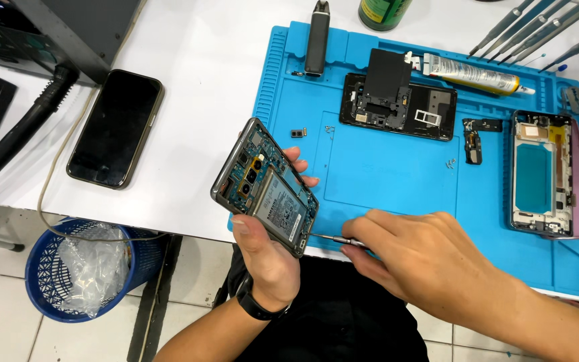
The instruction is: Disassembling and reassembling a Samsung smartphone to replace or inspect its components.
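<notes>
At the near edge of the tabletop (pixel 189 80), the left hand (pixel 266 251) grips an opened phone (pixel 266 186) by its lower end, thumb on one side and fingers behind. It lifts the phone clear of the blue mat (pixel 397 181) and tilts it so the exposed battery and circuit board face up towards the head camera, likely for a clear view of the inside. Just beside it, the right hand (pixel 430 258) is closed around a thin screwdriver (pixel 335 238), pinching it low on the shaft. The tip lies flat near the phone's bottom corner, at the mat's near edge.

Farther in, tiny screws (pixel 450 162) sit apart on the mat's middle, seemingly kept where they will not roll off. Beyond them lie a black back frame (pixel 400 100), a glue tube (pixel 474 72), and, at the mat's right edge, a second phone frame (pixel 543 175). An intact dark phone (pixel 116 127) rests off the mat towards the left edge, with a blue bin (pixel 78 268) on the floor below.
</notes>
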